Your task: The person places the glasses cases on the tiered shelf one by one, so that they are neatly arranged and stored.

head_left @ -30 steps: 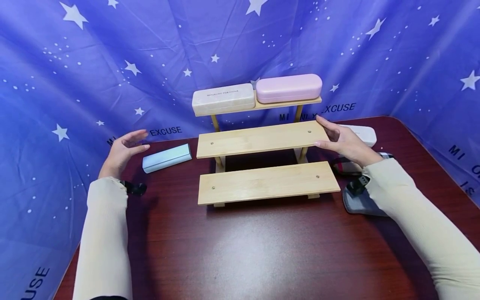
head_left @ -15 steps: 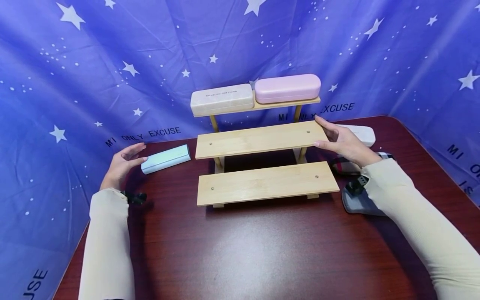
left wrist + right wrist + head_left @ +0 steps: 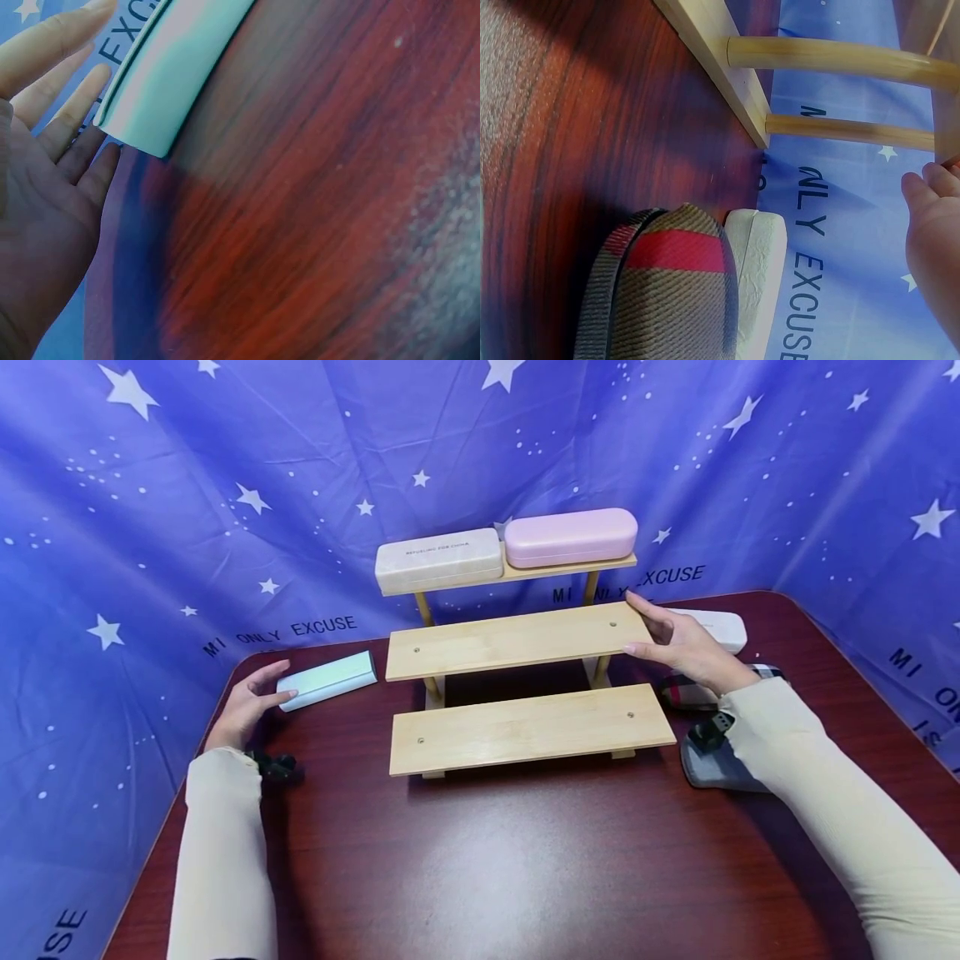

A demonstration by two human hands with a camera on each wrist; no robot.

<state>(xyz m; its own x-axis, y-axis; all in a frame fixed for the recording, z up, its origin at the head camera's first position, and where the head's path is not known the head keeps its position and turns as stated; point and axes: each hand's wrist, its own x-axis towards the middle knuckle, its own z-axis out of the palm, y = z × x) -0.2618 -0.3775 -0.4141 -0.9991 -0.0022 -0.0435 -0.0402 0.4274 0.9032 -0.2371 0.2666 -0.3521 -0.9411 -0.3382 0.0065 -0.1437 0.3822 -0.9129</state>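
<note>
A three-tier wooden display rack (image 3: pixel 517 639) stands mid-table. My right hand (image 3: pixel 686 643) holds the right end of its middle shelf, thumb at the front edge and index finger at the back. In the right wrist view, some fingertips of the right hand (image 3: pixel 937 202) curl at the shelf's edge. Left of the rack, a light blue glasses case (image 3: pixel 327 680) lies on the table. My left hand (image 3: pixel 249 702) is at its left end, thumb on the near side. The left wrist view shows the left hand (image 3: pixel 56 165) with fingers extended beside the case (image 3: pixel 169 75).
On the top shelf sit a whitish glasses case (image 3: pixel 438 562) with lettering and a pink glasses case (image 3: pixel 572 538). Right of the rack are another white case (image 3: pixel 716 628), a plaid case (image 3: pixel 679 285) and a grey flat item (image 3: pixel 720 768). Starry blue curtain (image 3: pixel 420 435) surrounds the dark-red table (image 3: pixel 480 860).
My left hand has come down and forward from above the table to the light blue case's left end. The right hand stays on the middle shelf. The view has shifted slightly.
</note>
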